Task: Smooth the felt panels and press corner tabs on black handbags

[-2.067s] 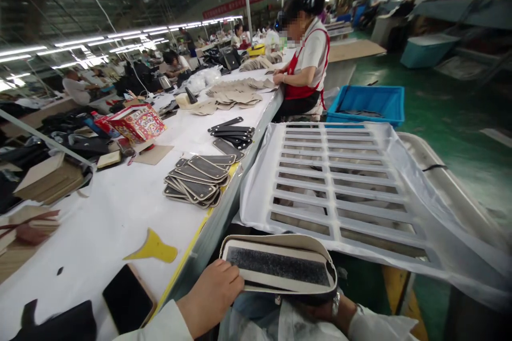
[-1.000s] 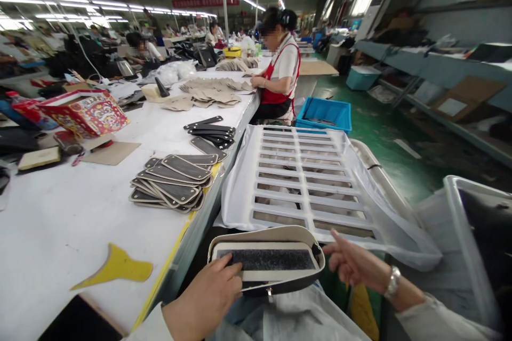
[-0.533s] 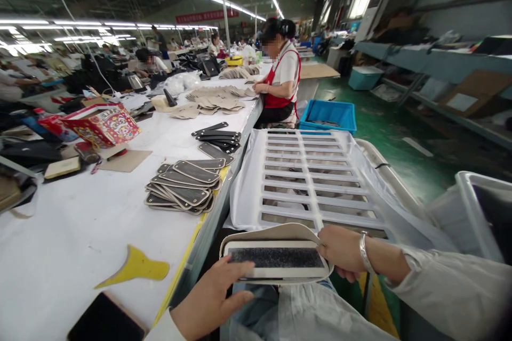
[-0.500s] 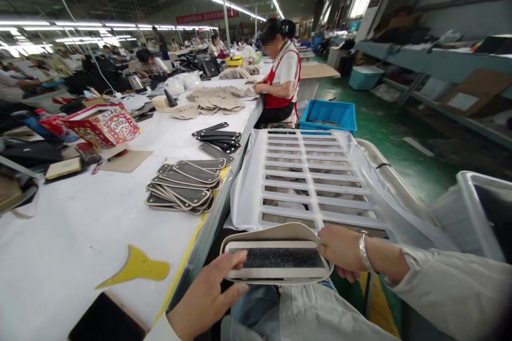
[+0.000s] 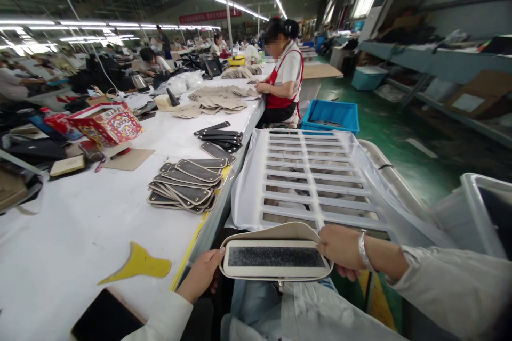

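Observation:
Over my lap I hold a beige bag piece [image 5: 276, 233], an oblong panel with a raised band around it. A dark, speckled strip [image 5: 276, 257] lies along its middle, framed in beige. My left hand [image 5: 202, 275] is closed on the band at the left end, thumb on top and fingers behind. At the opposite end, my right hand [image 5: 341, 248] pinches the band, its lower fingers curled underneath. On the table to the left is a pile of dark oblong pieces [image 5: 186, 184] with beige edges.
Beyond the bag piece stands a white slatted rack [image 5: 306, 181]. A yellow template [image 5: 140, 264] and a phone [image 5: 106, 317] lie on the white table [image 5: 80, 234]. Farther off, a person in a red apron [image 5: 282, 77] sits beside a blue crate [image 5: 330, 116].
My left hand has moved from over the dark strip to the left end of the bag piece and closed on its band. My right hand keeps its hold.

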A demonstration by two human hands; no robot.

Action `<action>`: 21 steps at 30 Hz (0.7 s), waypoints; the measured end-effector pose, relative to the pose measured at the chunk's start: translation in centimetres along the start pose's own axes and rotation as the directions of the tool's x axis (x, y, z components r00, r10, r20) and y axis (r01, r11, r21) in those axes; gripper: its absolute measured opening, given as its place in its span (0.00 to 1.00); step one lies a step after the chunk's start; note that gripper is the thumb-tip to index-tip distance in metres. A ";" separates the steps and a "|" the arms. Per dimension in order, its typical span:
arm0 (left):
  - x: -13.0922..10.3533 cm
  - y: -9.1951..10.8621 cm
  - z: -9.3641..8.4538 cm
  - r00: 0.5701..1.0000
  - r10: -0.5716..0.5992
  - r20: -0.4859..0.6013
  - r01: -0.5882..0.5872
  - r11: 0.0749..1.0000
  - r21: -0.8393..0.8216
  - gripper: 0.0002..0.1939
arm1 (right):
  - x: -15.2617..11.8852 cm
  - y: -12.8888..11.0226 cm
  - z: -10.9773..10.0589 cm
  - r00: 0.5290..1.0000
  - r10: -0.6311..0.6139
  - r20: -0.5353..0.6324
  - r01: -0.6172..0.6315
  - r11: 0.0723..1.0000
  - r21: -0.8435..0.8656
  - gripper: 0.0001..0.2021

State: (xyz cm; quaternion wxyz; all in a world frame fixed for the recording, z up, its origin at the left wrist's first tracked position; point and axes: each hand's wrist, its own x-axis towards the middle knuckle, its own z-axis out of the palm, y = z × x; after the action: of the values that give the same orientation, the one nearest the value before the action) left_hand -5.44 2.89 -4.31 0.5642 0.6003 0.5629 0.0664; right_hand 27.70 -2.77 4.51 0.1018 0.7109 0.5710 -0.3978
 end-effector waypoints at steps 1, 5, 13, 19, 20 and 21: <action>-0.1 0.0 -0.1 1.000 -0.003 -0.005 0.003 1.000 0.009 0.24 | 0.0 0.0 -0.1 0.999 0.016 0.033 -0.017 1.000 0.004 0.23; -0.5 1.3 -1.2 0.990 0.142 -0.014 -0.114 0.848 0.517 0.26 | 0.0 0.2 -0.2 0.993 0.050 0.104 -0.051 0.999 0.008 0.23; -0.2 5.5 -2.5 0.974 0.165 0.157 -0.219 0.491 0.843 0.21 | -0.2 1.1 1.0 0.994 -0.002 -0.113 -0.031 0.959 -0.283 0.15; -0.1 6.2 -2.3 0.977 0.118 0.180 -0.212 0.386 0.898 0.22 | 0.2 1.4 1.8 0.991 0.003 -0.136 -0.050 0.936 -0.348 0.13; -0.1 6.3 -2.2 0.976 0.115 0.184 -0.214 0.367 0.905 0.21 | 0.2 1.3 1.9 0.991 -0.007 -0.134 -0.040 0.937 -0.347 0.13; -0.2 6.5 -2.1 0.976 0.108 0.191 -0.217 0.351 0.911 0.21 | 0.3 1.2 2.0 0.991 -0.017 -0.136 -0.032 0.938 -0.345 0.13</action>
State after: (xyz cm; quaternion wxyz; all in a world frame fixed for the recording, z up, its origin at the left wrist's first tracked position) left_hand -3.11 5.78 1.42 0.1471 0.8679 0.4123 -0.2347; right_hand 27.90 -4.18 2.60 0.1874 0.7097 0.6350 -0.2409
